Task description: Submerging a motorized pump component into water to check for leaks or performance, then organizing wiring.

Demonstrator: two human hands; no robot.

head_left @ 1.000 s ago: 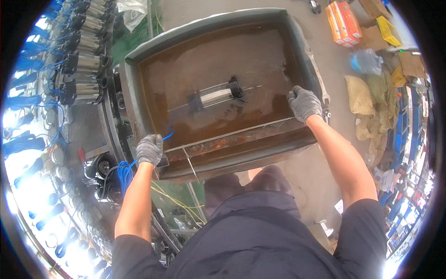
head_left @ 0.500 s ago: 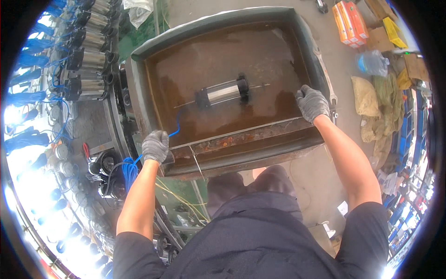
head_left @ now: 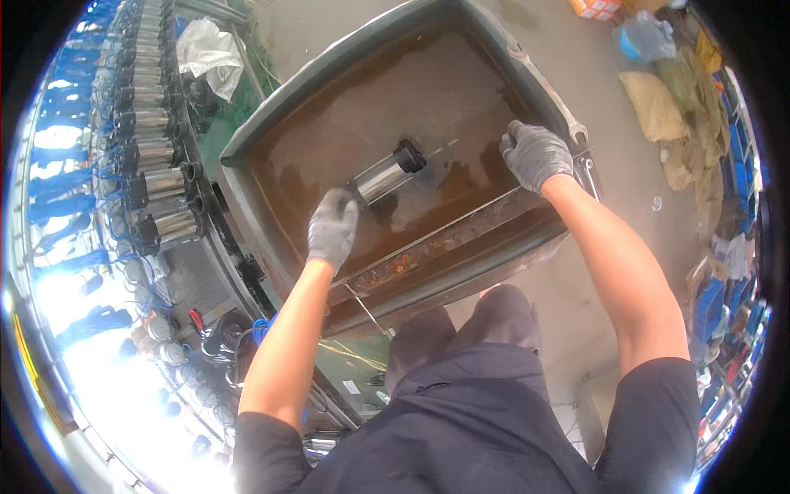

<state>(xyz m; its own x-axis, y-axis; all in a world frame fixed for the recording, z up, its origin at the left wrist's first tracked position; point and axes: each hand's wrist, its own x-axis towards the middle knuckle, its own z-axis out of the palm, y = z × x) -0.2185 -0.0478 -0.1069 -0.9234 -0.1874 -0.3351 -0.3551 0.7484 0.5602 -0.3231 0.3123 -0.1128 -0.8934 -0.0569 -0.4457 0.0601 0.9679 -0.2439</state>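
A silver cylindrical motor or pump (head_left: 384,179) with black end caps lies tilted in a rectangular tank (head_left: 362,60) of brownish liquid. A thin rod sticks out from its far right end. My left hand (head_left: 332,226), in a grey glove, reaches over the liquid to the cylinder's near left end. Its fingers are stretched out and slightly blurred; whether they touch the end cap I cannot tell. Over the tank's right side, my gloved right hand (head_left: 539,155) has its fingers curled inward. Its palm is hidden, so anything inside it does not show.
A rusty crossbar (head_left: 428,247) spans the tank's near side. Wrenches (head_left: 550,89) lie along its right rim. Rows of similar silver cylinders (head_left: 169,185) with blue cables stand at left. A white plastic bag (head_left: 210,53) and a tan sack (head_left: 654,105) lie farther off.
My left hand has left the tank's near left corner and blue cable, moving right and forward to the cylinder. The view has turned, and my right hand stays by the right side.
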